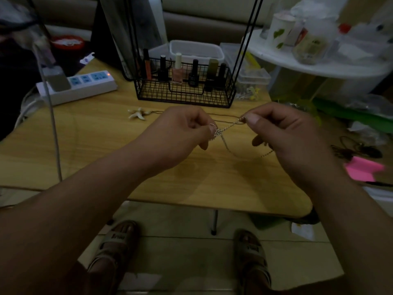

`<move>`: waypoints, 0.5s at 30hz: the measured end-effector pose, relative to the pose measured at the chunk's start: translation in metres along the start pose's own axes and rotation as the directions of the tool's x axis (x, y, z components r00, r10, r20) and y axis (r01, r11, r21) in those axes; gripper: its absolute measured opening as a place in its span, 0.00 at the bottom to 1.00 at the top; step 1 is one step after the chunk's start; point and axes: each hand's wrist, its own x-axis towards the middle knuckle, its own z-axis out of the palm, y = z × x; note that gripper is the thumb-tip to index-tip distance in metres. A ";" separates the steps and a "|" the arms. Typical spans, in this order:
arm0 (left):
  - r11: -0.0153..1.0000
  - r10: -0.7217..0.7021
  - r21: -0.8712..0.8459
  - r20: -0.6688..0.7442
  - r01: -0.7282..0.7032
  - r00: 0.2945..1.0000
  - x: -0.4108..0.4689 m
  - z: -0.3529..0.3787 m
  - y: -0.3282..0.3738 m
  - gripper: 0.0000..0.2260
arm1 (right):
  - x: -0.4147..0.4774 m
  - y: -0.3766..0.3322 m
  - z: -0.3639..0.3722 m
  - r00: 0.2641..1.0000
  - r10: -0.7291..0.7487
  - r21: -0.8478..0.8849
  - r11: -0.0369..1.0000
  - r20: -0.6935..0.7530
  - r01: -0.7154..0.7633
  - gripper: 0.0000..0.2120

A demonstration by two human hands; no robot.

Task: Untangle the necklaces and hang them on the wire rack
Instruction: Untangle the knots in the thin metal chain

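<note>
A thin silver chain necklace [228, 125] is stretched between my two hands above the wooden table [106, 145]. My left hand [180, 133] pinches it at a small knot, and loose chain droops below toward the table. My right hand [282, 133] pinches the other end between thumb and forefinger. A second necklace, a dark cord with a pale starfish pendant [137, 113], lies flat on the table behind my hands. The black wire rack [185, 96] stands just beyond, its tall rods rising out of view.
Several nail polish bottles [177, 71] stand in the rack's basket. A white power strip [80, 86] lies at the left with a cable hanging down. Clear plastic boxes [251, 77] sit at the right of the rack. A cluttered white shelf [319, 64] is at the far right.
</note>
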 end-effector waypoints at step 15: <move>0.958 -0.084 -0.256 0.194 0.133 0.977 0.005 0.009 -0.006 0.07 | 0.010 -0.001 0.011 0.950 0.305 0.682 0.681 0.069 -0.268 0.10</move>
